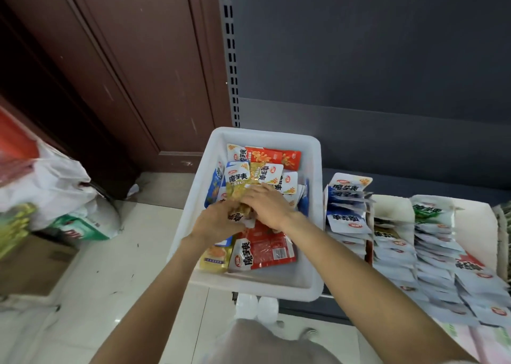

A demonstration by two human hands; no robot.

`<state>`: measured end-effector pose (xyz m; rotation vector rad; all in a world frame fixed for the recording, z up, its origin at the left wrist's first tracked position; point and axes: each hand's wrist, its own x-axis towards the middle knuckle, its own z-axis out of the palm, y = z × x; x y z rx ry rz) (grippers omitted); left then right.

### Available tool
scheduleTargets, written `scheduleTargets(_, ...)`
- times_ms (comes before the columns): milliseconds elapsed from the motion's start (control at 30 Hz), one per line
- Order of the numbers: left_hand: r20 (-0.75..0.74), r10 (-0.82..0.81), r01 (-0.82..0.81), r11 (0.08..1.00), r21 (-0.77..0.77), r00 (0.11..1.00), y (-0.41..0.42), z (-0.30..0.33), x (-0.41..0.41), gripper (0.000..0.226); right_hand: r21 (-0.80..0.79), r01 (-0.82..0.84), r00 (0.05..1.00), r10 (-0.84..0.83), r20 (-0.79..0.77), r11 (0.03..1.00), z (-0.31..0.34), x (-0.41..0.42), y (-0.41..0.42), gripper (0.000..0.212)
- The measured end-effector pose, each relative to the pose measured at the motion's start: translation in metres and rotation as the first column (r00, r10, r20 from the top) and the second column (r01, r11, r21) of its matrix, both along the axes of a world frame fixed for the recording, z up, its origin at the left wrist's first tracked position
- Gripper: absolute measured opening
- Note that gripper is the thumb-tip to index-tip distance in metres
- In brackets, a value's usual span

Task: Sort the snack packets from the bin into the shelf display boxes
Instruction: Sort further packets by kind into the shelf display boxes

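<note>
Left hand (218,222) gripping yellow packets (237,189) in white bin (313,197), right hand (265,206) apparently flat atop them

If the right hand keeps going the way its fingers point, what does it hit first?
The right hand points up-left across the white bin; it would likely meet the yellow snack packet at its fingertips first, though depth is unclear.
</note>
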<state>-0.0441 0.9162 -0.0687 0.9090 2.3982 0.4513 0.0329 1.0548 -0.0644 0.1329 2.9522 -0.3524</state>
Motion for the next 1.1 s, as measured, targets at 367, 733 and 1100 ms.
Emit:
scheduleTargets(367, 0.714, 0.09, -0.667, 0.455, 0.59, 0.694, 0.007, 0.065, 0.008, 0.035, -0.893, 0.347, 0.821, -0.553, 0.141, 0.287, 0.031, 0.058, -0.012, 0.041)
scheduleTargets(733, 0.249, -0.327, 0.04, 0.674, 0.738, 0.912, 0.061, 0.12, 0.092, 0.022, -0.95, 0.113, 0.408, -0.886, -0.221, 0.29, 0.121, 0.16, 0.012, 0.047)
scheduleTargets(1100, -0.616, -0.423, 0.728, 0.552, 0.406, 0.664, 0.142, 0.084, 0.176, 0.019, -0.808, 0.223, 0.037, -0.833, -0.552, 0.546, 0.123, 0.265, 0.099, 0.036)
